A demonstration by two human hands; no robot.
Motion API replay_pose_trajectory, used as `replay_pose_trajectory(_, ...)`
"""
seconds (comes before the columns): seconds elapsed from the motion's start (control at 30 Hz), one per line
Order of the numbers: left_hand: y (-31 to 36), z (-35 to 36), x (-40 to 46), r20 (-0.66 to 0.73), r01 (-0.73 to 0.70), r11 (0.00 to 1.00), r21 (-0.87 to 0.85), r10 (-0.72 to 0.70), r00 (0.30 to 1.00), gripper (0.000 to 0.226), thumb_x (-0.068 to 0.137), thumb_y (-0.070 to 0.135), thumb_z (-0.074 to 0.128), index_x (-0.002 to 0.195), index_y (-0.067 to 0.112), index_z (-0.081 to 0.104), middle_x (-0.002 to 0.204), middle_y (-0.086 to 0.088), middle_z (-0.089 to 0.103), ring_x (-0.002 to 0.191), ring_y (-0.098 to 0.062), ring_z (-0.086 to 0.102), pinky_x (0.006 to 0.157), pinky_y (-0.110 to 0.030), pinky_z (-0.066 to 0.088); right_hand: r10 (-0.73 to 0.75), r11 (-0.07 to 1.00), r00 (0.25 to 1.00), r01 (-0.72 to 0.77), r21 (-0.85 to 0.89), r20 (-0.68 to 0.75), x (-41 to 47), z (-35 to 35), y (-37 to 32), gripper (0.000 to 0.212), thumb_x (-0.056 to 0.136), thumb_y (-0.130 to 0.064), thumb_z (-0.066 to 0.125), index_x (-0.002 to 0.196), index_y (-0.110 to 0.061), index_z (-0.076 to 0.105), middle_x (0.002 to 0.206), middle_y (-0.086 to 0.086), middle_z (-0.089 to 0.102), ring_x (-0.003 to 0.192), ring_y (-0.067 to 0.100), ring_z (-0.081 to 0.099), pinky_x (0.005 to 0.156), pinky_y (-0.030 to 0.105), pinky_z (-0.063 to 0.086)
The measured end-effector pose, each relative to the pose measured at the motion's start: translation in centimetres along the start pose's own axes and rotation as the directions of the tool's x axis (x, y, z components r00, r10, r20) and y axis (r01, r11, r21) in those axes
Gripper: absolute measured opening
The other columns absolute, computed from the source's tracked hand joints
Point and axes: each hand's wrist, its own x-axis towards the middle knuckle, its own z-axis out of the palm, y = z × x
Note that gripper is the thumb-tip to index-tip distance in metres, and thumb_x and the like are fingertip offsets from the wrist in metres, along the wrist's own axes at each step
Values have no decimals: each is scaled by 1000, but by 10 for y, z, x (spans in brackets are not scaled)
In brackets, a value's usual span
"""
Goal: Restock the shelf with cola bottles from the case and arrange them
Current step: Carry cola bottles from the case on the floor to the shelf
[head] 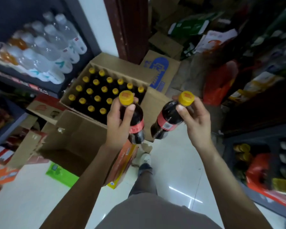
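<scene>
My left hand (118, 124) grips a dark cola bottle (135, 123) with a yellow cap and red label, held upright above the floor. My right hand (194, 118) holds a second cola bottle (167, 120) by its neck, tilted with its base toward the left. Behind both hands stands the open cardboard case (127, 71) on the floor, with several yellow-capped cola bottles (96, 91) in rows inside. The shelf on the left (45, 86) carries several clear and orange drink bottles (45, 48).
Cardboard boxes (158, 71) pile up beyond the case beside a dark red door frame (127, 27). A green pack (61, 173) and orange cartons (122, 164) lie on the white tile floor. Dark shelving with goods lines the right side (262, 90). My shoe (144, 160) is below the bottles.
</scene>
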Motion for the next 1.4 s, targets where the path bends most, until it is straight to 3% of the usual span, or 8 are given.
replay_pose_trajectory(0.17, 49, 70, -66, 221, -91, 994, -59, 102, 970, 48, 96, 48, 42, 107, 3, 55, 100, -13, 60, 101, -23, 59, 91, -36, 45, -20, 1000, 982, 19, -8, -185, -96, -89, -28, 12, 88, -17, 62, 100, -20, 62, 90, -18, 66, 89, -1, 58, 84, 15, 44)
replay_pose_trajectory(0.37, 127, 165, -142, 282, -181, 947, -267, 256, 924, 24, 94, 34, 45, 109, 17, 54, 105, 19, 63, 104, -12, 60, 94, -32, 44, -59, 988, 941, 8, -153, -332, -219, -213, -72, 11, 90, -24, 55, 99, -21, 61, 90, 4, 64, 89, 6, 57, 84, 18, 45)
replay_pose_trajectory(0.47, 178, 215, -176, 337, -243, 899, -364, 371, 865, 25, 98, 38, 42, 111, 19, 51, 109, 3, 64, 105, -24, 61, 94, -44, 46, -94, 969, 893, -20, -246, -441, -278, -276, -95, 16, 92, -34, 53, 104, -25, 61, 95, -7, 68, 95, 12, 63, 86, 28, 49)
replay_pose_trajectory(0.57, 226, 267, -211, 392, -257, 843, -473, 462, 795, 32, 98, 42, 43, 105, 12, 51, 98, 9, 62, 95, -16, 61, 89, -37, 47, -150, 939, 837, -45, -340, -526, -331, -335, -115, 41, 91, -54, 50, 107, -18, 59, 97, 17, 64, 91, 29, 60, 82, 43, 47)
replay_pose_trajectory(0.73, 301, 352, -260, 478, -224, 754, -618, 586, 655, 29, 93, 50, 50, 103, 24, 55, 92, 14, 66, 89, -9, 63, 85, -24, 46, -265, 915, 757, 0, -404, -598, -383, -420, -148, 32, 92, -47, 47, 105, -20, 56, 94, 2, 62, 91, 10, 55, 84, 35, 45)
replay_pose_trajectory(0.93, 393, 464, -304, 387, -235, 608, -758, 710, 589, 23, 94, 47, 49, 102, 27, 57, 90, 8, 65, 85, -20, 62, 81, -37, 47, -406, 874, 676, 91, -477, -615, -424, -537, -191, 23, 95, -40, 45, 95, -20, 56, 85, -4, 61, 81, 16, 56, 76, 33, 44)
replay_pose_trajectory(1.17, 502, 588, -346, 102, -400, 368, -839, 830, 549, 20, 97, 44, 46, 104, 27, 53, 97, 17, 62, 84, -12, 61, 77, -31, 48, -572, 793, 586, 219, -568, -573, -453, -665, -255, 18, 98, -31, 42, 100, -19, 55, 94, -3, 64, 93, 22, 61, 86, 42, 48)
replay_pose_trajectory(1.4, 576, 714, -370, 21, -542, 340, -769, 861, 509, 35, 97, 46, 42, 105, 14, 52, 104, 29, 59, 93, 5, 58, 83, -17, 44, -845, 516, 343, 320, -795, -411, -465, -781, -299, 22, 100, -43, 37, 108, -25, 48, 103, -9, 61, 95, 16, 61, 85, 34, 47)
